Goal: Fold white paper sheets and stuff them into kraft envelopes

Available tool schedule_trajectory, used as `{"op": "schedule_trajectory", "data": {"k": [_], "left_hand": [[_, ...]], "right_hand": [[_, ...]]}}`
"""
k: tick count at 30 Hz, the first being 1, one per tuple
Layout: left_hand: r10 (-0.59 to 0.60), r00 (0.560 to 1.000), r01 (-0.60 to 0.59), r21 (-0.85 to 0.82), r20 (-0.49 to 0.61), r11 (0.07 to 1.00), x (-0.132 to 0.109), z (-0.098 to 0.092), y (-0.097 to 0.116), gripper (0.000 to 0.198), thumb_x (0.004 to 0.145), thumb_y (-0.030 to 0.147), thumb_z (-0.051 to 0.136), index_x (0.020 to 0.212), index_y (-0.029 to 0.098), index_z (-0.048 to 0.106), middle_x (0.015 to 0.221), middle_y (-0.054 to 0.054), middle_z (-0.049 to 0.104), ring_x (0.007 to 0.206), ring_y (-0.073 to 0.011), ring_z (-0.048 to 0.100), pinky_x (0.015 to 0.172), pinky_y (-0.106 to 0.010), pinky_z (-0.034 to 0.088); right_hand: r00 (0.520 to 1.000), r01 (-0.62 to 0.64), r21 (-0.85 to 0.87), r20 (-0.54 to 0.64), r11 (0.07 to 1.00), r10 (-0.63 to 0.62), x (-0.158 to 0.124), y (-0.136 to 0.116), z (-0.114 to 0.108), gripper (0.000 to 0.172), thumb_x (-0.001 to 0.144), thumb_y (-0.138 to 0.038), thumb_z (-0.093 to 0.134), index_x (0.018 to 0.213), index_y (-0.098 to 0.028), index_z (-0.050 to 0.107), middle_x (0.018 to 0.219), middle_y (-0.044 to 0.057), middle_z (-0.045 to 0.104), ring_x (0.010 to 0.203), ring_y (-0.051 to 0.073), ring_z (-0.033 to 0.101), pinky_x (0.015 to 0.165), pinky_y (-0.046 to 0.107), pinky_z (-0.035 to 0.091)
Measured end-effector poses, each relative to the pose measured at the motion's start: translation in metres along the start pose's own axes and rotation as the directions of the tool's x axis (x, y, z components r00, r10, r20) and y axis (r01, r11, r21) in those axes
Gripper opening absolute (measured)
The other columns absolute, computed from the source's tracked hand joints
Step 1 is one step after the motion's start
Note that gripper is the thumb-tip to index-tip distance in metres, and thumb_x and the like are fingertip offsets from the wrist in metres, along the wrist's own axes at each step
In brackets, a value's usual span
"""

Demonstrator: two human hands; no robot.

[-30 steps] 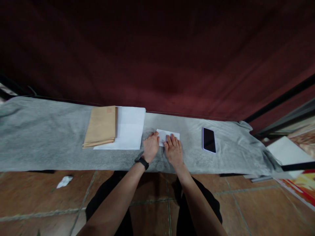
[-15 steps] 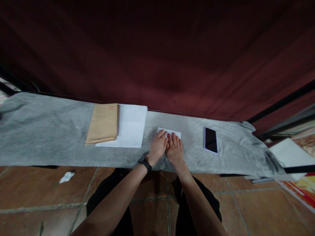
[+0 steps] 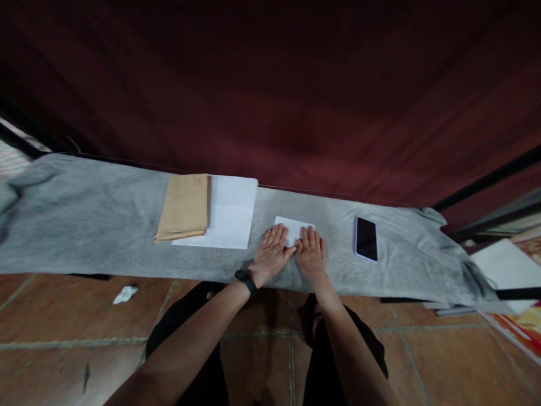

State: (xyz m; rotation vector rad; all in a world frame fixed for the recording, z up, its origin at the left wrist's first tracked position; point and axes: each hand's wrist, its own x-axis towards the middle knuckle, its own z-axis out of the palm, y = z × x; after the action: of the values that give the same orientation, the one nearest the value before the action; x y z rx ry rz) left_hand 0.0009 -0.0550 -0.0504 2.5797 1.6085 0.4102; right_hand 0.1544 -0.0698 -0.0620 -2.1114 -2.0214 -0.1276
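Note:
A small white folded paper (image 3: 295,228) lies flat on the grey cloth in front of me. My left hand (image 3: 273,251) rests flat over its left side, fingers stretched out. Over the right side, my right hand (image 3: 311,254) lies palm down with its fingers extended. The thumbs come close to each other near the paper's lower edge, and both hands cover much of the lower part. To the left are a stack of white sheets (image 3: 234,211) and, partly on top of it, several brown paper envelopes (image 3: 185,204).
A grey cloth (image 3: 105,225) covers the long narrow surface. A phone with a pale purple edge (image 3: 366,239) lies to the right. Behind hangs a dark red curtain (image 3: 287,124). A crumpled white scrap (image 3: 125,294) is on the tiled floor (image 3: 262,361).
My hands have moved apart, from nearly touching at the middle of the paper towards its two sides, so more of its white middle shows. The view has shifted slightly.

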Motion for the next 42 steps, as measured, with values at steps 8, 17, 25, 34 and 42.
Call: {"op": "schedule_trajectory", "data": {"k": [8,17,25,34,42], "left_hand": [[-0.030,0.999,0.029,0.051,0.035,0.998,-0.011,-0.005,-0.012,0.071,0.102,0.052,0.027,0.154,0.004,0.029,0.163,-0.015,0.025,0.153,-0.0252,0.016,0.125,-0.042,0.012],[-0.049,0.998,0.044,0.089,0.050,0.995,-0.012,-0.010,-0.008,0.071,0.101,0.051,0.030,0.154,0.004,0.030,0.163,-0.016,0.025,0.153,-0.0268,0.017,0.125,-0.046,0.010],[-0.028,0.998,0.023,0.084,0.056,0.996,-0.013,-0.013,-0.007,0.065,0.100,0.041,0.035,0.153,0.003,0.033,0.162,-0.017,0.027,0.152,-0.0278,0.020,0.125,-0.048,0.013],[-0.056,0.997,0.051,0.087,0.054,0.995,-0.013,-0.013,-0.006,0.067,0.101,0.048,0.032,0.154,0.006,0.032,0.162,-0.016,0.029,0.152,-0.0270,0.022,0.124,-0.048,0.016],[-0.056,0.998,0.054,0.059,0.022,0.997,-0.011,-0.017,-0.011,0.061,0.103,0.040,0.026,0.153,0.007,0.035,0.160,-0.015,0.033,0.152,-0.0251,0.023,0.125,-0.046,0.016]], "right_hand": [[0.998,-0.070,-0.035,0.004,0.997,0.070,-0.007,0.031,-0.004,0.054,0.104,-0.031,0.025,0.153,-0.012,0.038,0.159,0.016,0.036,0.145,0.031,0.036,0.117,0.050,0.030],[0.990,0.100,0.196,-0.122,0.976,-0.077,-0.003,0.035,-0.017,0.058,0.105,-0.035,0.021,0.154,-0.006,0.032,0.161,0.019,0.030,0.150,0.027,0.027,0.119,0.050,0.031],[0.937,0.343,0.196,-0.003,0.918,-0.350,-0.017,-0.005,-0.006,0.055,0.107,-0.040,0.023,0.155,-0.016,0.034,0.160,0.012,0.034,0.149,0.022,0.031,0.120,0.046,0.028],[0.978,0.205,0.007,-0.050,0.979,-0.204,-0.022,0.012,0.001,0.060,0.106,-0.043,0.027,0.155,-0.009,0.031,0.159,0.016,0.035,0.145,0.028,0.037,0.118,0.046,0.030],[0.992,0.123,0.017,-0.001,0.992,-0.123,-0.022,0.013,-0.007,0.058,0.105,-0.038,0.028,0.154,-0.007,0.034,0.158,0.017,0.036,0.146,0.028,0.037,0.118,0.046,0.029]]}}
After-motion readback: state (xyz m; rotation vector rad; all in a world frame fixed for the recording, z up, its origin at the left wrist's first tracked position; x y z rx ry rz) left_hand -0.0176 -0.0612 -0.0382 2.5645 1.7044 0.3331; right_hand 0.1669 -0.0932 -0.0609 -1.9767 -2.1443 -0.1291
